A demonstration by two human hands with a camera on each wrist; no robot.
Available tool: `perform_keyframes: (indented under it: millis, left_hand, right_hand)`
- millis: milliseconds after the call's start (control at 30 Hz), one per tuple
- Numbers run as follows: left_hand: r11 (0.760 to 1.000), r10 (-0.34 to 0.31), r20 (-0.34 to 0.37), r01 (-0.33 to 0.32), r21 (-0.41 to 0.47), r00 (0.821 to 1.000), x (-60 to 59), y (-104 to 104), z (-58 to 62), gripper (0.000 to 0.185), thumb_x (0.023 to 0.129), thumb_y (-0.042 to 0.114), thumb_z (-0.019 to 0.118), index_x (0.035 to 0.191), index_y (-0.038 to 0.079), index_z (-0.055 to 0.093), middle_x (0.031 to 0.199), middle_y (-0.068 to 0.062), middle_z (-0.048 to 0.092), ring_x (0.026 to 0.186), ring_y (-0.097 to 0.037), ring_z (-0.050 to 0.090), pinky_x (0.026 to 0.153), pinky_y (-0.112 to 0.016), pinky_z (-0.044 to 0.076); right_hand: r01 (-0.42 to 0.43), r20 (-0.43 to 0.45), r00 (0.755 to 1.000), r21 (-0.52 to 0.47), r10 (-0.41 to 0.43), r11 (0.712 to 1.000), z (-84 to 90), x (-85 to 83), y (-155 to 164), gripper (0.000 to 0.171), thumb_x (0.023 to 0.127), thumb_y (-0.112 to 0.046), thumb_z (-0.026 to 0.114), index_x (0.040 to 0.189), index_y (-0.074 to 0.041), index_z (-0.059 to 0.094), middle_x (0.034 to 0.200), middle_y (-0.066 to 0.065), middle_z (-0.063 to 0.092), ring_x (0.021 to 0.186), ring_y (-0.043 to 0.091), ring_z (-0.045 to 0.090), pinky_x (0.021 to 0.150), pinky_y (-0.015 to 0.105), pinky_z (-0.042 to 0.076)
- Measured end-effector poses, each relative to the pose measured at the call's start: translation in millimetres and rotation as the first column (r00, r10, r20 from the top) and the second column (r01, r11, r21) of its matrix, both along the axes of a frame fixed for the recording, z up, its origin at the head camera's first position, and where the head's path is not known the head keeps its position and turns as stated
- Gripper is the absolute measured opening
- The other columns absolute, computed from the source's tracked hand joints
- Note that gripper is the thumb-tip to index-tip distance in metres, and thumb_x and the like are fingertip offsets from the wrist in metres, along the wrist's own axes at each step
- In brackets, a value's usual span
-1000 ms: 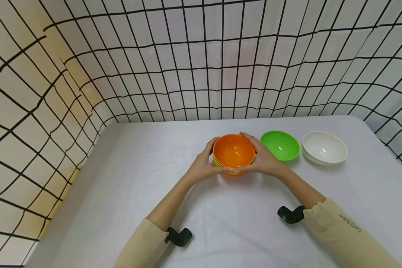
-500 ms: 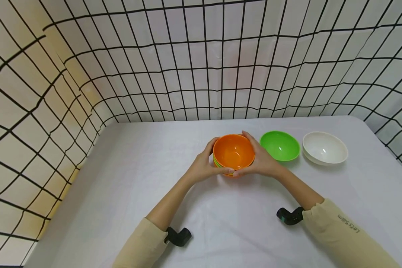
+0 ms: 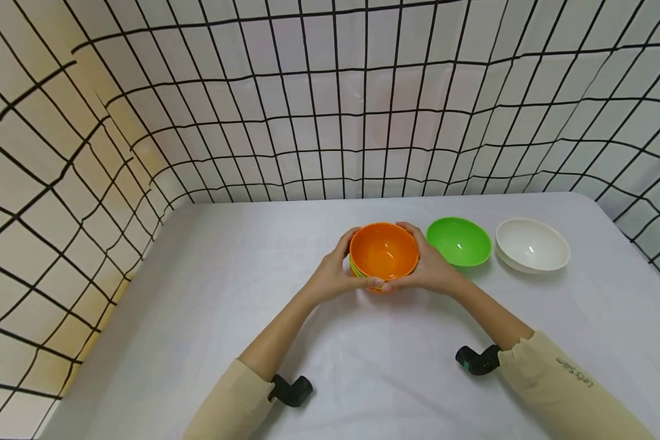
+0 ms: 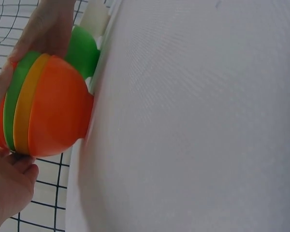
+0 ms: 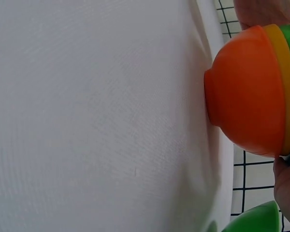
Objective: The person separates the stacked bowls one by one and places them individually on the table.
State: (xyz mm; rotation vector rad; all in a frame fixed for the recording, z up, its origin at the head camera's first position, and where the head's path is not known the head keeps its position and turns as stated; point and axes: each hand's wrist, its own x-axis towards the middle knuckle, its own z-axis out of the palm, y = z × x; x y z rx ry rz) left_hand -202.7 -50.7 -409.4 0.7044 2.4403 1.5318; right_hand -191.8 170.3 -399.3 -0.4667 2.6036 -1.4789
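The person is cupping a stack of nested bowls [image 3: 384, 256] with both hands near the middle of the white table [image 3: 209, 318]; the left hand [image 3: 332, 275] is wrapping its fingers round the near-left side of the stack, and the right hand [image 3: 430, 266] is curling round the right side, thumbs meeting at the front rim; so both hands are clamped on the stack, one from each flank. The wrist views are showing the layers: an orange bowl at the bottom, its foot touching the cloth, then a yellow rim and a green rim [image 4: 20, 96] above it, with another orange bowl sitting on top in the head view. Just to the right, a single green bowl [image 3: 459, 241] is standing on its own, close beside the right hand, and a white bowl [image 3: 532, 245] is lying a little further right, apart from it. What I would be worrying about is the grip sitting high on the rims; if the fingers are squeezing only the upper bowls, a lift could leave the lower ones behind or let them drop out and roll. The right hand's knuckles are also near the lone green bowl, so a careless sweep outward could knock it toward the white one.
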Motion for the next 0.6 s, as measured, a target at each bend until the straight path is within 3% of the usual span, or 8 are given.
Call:
perform_keyframes:
  millis: [367, 600]
  left_hand:
    - [0.999, -0.037, 0.019, 0.037, 0.005, 0.999, 0.1, -1.4, 1.3, 0.092, 0.071, 0.036, 0.08, 0.142, 0.035, 0.022, 0.139, 0.015, 0.039, 0.131, -0.01, 0.034, 0.104, -0.047, 0.035]
    - [0.999, -0.054, 0.019, 0.054, 0.007, 0.998, -0.4, -3.5, 2.2, 0.092, 0.073, 0.032, 0.079, 0.144, 0.031, 0.021, 0.144, 0.011, 0.035, 0.136, -0.012, 0.029, 0.107, -0.047, 0.031]
  right_hand:
    - [0.021, -0.047, 0.999, -0.025, -0.022, 0.999, -4.4, 1.4, -0.1, 0.115, 0.055, -0.029, 0.09, 0.144, -0.012, 0.019, 0.139, 0.009, 0.039, 0.122, 0.031, 0.042, 0.095, 0.05, 0.044]
    - [0.016, -0.054, 0.998, -0.063, -0.02, 0.998, -6.4, 1.0, -0.7, 0.112, 0.056, -0.025, 0.089, 0.143, -0.011, 0.021, 0.138, 0.01, 0.039, 0.121, 0.031, 0.042, 0.094, 0.048, 0.045]
